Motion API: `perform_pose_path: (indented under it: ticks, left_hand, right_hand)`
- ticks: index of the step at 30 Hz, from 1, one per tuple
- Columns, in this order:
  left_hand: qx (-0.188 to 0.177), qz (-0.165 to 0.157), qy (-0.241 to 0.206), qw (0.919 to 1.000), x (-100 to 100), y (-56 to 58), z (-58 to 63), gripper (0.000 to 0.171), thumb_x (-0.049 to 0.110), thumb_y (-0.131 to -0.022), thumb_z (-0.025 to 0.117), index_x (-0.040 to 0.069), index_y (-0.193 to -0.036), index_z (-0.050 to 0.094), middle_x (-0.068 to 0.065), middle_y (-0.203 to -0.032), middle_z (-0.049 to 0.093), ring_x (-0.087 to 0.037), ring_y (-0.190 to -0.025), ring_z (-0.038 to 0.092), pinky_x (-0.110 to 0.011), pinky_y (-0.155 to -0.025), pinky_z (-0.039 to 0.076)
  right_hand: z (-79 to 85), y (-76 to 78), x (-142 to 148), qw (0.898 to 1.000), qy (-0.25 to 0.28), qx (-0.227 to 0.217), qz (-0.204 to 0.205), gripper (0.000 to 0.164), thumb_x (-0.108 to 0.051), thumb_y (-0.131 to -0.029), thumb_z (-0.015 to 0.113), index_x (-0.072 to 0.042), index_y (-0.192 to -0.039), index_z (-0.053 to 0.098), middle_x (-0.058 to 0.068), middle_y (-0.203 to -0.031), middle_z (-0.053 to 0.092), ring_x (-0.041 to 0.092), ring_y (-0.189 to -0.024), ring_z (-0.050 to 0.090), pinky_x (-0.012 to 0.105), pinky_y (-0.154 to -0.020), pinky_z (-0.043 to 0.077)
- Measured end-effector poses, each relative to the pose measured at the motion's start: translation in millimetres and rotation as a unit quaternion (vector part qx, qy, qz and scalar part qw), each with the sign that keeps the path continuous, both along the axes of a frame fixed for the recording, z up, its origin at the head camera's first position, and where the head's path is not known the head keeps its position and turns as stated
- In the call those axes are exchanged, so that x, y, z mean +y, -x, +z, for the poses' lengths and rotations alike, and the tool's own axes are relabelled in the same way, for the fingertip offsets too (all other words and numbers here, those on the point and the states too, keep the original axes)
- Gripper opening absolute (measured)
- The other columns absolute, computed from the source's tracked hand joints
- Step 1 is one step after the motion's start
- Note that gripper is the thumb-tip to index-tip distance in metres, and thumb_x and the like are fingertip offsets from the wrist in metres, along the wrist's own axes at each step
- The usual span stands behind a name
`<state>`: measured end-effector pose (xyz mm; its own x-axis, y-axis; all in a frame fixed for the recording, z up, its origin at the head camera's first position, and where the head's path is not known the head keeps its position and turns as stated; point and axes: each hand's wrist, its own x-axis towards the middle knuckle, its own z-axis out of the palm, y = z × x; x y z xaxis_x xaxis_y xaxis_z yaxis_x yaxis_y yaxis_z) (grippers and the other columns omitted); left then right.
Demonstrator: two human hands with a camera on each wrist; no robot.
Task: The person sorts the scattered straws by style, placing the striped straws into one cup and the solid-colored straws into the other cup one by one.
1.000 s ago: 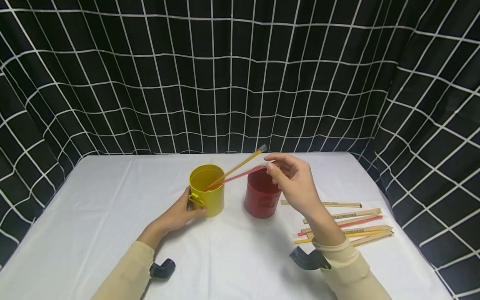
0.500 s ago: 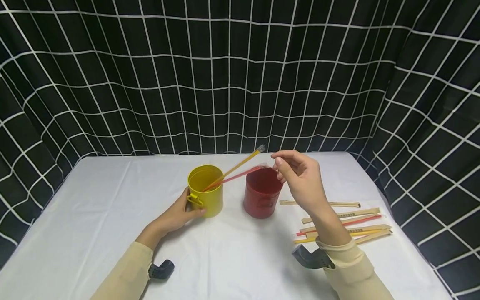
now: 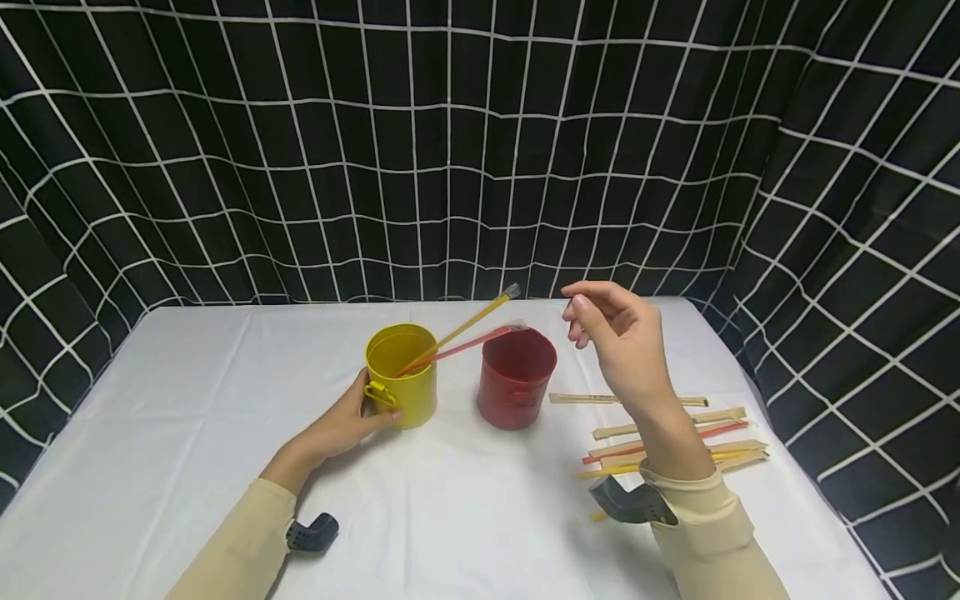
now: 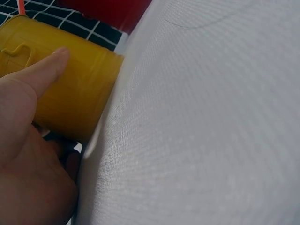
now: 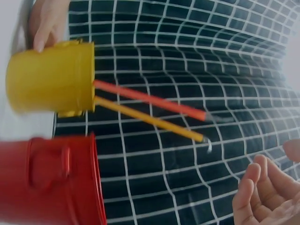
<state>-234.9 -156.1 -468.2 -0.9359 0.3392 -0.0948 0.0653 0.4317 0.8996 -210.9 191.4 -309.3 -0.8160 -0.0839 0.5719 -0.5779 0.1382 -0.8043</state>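
Observation:
My left hand (image 3: 337, 429) grips the side of a yellow pail (image 3: 416, 406) standing on the table, thumb on its near wall in the left wrist view. A yellow straw (image 3: 474, 320) and a red straw (image 3: 468, 343), with clear wrapping at their tips, lean out of this pail to the right. Beside it stands a red pail (image 3: 501, 400); the red straw's tip reaches over its rim. My right hand (image 3: 626, 346) hovers above the table, right of the red pail. In the right wrist view its fingers (image 5: 243, 199) are loosely bent with nothing between them.
Several paper-wrapped straws (image 3: 581, 399) lie at the right of the white-covered table (image 3: 465, 517), among them another red straw (image 3: 726, 428) and yellow straw (image 3: 609, 472), partly hidden by my right forearm. A black curtain (image 3: 420, 192) with white grid lines hangs behind and around.
My right hand has let go of the red straw's wrapped tip and moved away to the right and up. My left hand stays on the yellow pail. The head view has shifted slightly.

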Motion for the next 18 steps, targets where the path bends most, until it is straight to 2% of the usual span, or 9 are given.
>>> perform_pose_path:
  ticks: [9,13,18]
  left_hand:
    - [-0.002,0.009,0.009,0.9999,-2,1.8,-1.3,0.1,0.037,-0.093,0.072,0.016,-0.163,0.004,-0.013,-0.172,0.008,-0.035,-0.16,0.002,-0.059,-0.128,0.002]
    - [-0.002,0.009,0.007,0.9999,-2,1.9,0.1,0.101,0.037,-0.093,0.072,0.016,-0.164,0.003,-0.013,-0.172,0.006,-0.036,-0.16,0.002,-0.06,-0.128,0.002]
    - [-0.001,0.008,0.005,1.0,0,1.0,0.4,0.101,0.036,-0.094,0.071,0.016,-0.164,0.002,-0.014,-0.172,0.005,-0.036,-0.16,0.001,-0.06,-0.128,0.001]
  right_hand:
    - [-10.9,-2.6,40,0.997,-0.079,0.009,-0.002,0.025,0.003,-0.098,0.057,-0.015,-0.106,0.072,-0.005,-0.084,0.068,0.008,-0.068,0.059,0.015,-0.06,0.053]
    - [-23.5,-3.2,62,0.991,-0.13,-0.001,0.011,0.025,0.004,-0.098,0.056,-0.014,-0.108,0.072,-0.011,-0.086,0.068,0.008,-0.071,0.061,0.017,-0.062,0.053]
    - [-40.8,0.9,87,0.985,-0.161,-0.033,0.044,0.019,0.004,-0.099,0.055,-0.006,-0.103,0.071,-0.011,-0.088,0.068,0.008,-0.073,0.063,0.02,-0.062,0.054]
